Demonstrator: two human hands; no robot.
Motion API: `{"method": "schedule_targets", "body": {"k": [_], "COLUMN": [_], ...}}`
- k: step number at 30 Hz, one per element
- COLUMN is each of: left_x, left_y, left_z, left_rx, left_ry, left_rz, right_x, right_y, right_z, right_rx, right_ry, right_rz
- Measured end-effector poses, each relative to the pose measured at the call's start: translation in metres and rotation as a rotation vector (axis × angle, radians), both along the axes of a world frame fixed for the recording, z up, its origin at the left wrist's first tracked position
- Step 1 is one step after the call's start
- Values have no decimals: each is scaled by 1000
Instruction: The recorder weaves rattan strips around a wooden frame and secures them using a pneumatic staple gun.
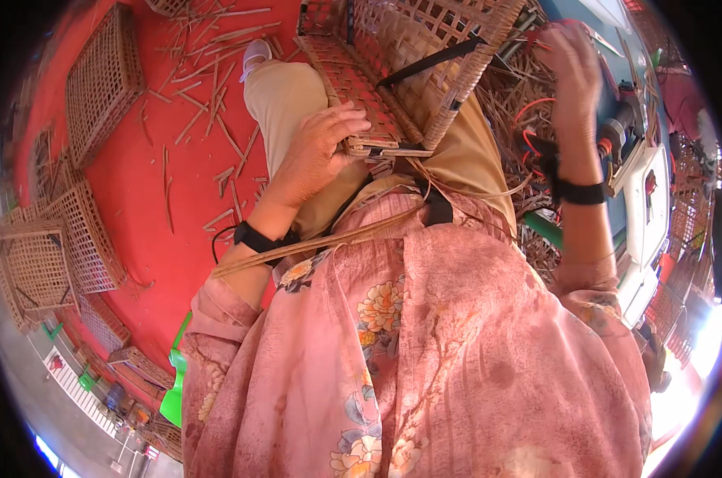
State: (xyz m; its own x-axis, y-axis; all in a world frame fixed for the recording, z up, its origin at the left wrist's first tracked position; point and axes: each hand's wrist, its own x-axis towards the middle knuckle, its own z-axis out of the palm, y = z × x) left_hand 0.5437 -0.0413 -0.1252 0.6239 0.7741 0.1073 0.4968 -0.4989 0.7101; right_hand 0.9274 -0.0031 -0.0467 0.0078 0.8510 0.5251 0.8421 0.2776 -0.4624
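Observation:
A woven cane basket [449,88] rests tilted across my lap and knees, with a black strap across its inside. My left hand [317,151] holds its near left edge, the fingers curled over the rim. Long loose cane strips [337,237] trail from the basket's near corner over my lap and left wrist. My right hand [572,76] is raised to the right of the basket, apart from it, near a heap of cane scraps [524,103]. Motion smears its fingers, so I cannot make out whether anything is in them.
Several woven baskets [102,84] stand on the red floor [146,199] at the left. Cut cane pieces [221,111] litter the floor ahead. On the right are a power tool [616,131] and a white container [646,199]. A green plastic seat [174,386] shows beside me.

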Motion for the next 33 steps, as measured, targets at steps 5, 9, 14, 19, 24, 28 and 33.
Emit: {"method": "schedule_targets", "body": {"k": [5, 9, 14, 19, 24, 28, 33], "left_x": [-3, -1, 6, 17, 26, 25, 13], "left_y": [2, 4, 2, -10, -15, -21, -34], "left_z": [-2, 12, 50, 86, 102, 103, 100], "left_rx": [-65, -91, -212, -404, -536, -443, -448], "left_ry": [-168, -195, -345, -507, -691, -764, -893], "left_rz": [-56, -63, -95, 42, 191, 283, 363], "right_x": [-109, -111, -95, -105, -113, -134, -165], "right_y": [-6, 8, 24, 35, 51, 65, 75], "right_z": [-30, -29, -1, 27, 49, 53, 52], "right_rx": [-213, -142, -239, 21, -335, -355, -306], "right_ry": [760, 283, 393, 391, 368, 312, 228], "right_rz": [58, -224, -129, 94, 22, 56, 160]}}
